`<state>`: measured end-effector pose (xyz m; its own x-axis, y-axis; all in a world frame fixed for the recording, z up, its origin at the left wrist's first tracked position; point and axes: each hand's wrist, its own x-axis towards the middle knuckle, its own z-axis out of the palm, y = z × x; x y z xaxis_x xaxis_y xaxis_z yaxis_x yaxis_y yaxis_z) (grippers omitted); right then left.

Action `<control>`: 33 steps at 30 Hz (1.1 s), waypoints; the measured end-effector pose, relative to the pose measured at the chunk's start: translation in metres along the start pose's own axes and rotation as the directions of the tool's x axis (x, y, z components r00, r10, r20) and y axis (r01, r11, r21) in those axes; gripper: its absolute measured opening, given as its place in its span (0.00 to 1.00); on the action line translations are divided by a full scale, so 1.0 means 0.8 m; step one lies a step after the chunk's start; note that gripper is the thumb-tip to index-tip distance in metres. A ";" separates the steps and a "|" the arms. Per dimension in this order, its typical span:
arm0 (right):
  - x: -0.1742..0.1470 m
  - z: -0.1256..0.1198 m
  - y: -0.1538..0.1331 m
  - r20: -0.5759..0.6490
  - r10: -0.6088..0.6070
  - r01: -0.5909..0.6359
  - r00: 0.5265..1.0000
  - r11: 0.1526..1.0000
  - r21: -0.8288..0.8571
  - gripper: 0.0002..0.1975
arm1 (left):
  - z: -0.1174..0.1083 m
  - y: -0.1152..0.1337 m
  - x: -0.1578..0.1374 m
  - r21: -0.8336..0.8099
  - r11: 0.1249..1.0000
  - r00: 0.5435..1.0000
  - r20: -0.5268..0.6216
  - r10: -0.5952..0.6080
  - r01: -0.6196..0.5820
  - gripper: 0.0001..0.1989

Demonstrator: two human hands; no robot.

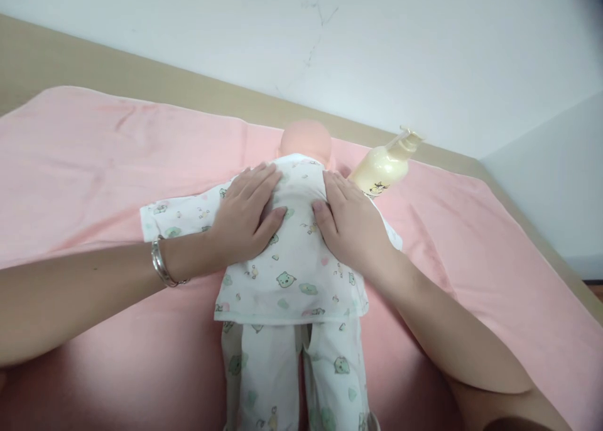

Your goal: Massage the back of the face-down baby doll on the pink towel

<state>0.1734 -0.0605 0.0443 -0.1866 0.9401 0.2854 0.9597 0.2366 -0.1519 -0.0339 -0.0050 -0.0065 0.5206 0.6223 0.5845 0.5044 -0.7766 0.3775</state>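
Observation:
A baby doll (305, 141) lies with its bald head toward the wall, the back of its body facing up. It wears a white printed shirt (292, 280) and matching trousers (271, 368). My left hand (247, 211) rests flat on the left side of the shirt's upper back, fingers stretched out toward the shoulder. On the other side my right hand (351, 220) lies flat as well, its thumb pointing inward. A gap of printed cloth shows between the two thumbs. Neither hand grasps anything.
A pale yellow pump bottle (384, 167) leans at a tilt just beyond my right hand. Under the doll spreads a pink blanket (108, 148) over a tan surface (42, 54). A white wall (211, 29) with a crack stands behind. A silver bracelet (161, 262) circles my left wrist.

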 end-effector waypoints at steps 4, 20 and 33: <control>-0.003 -0.005 -0.007 -0.028 0.038 -0.038 0.999 0.999 0.017 0.28 | 0.002 0.001 0.000 -0.008 0.998 0.997 0.029 -0.069 0.070 0.30; -0.014 -0.009 -0.021 -0.122 -0.078 0.100 0.990 0.977 0.187 0.26 | 0.000 -0.001 -0.003 0.011 0.998 0.998 0.011 0.068 -0.069 0.27; -0.014 0.003 -0.009 -0.117 -0.172 0.193 0.978 0.960 0.201 0.27 | 0.006 -0.009 -0.003 0.008 0.989 0.989 -0.041 0.145 -0.144 0.26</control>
<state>0.1683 -0.0724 0.0397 -0.3231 0.8502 0.4156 0.8432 0.4580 -0.2813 -0.0357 -0.0005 -0.0141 0.5593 0.4990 0.6620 0.4297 -0.8574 0.2832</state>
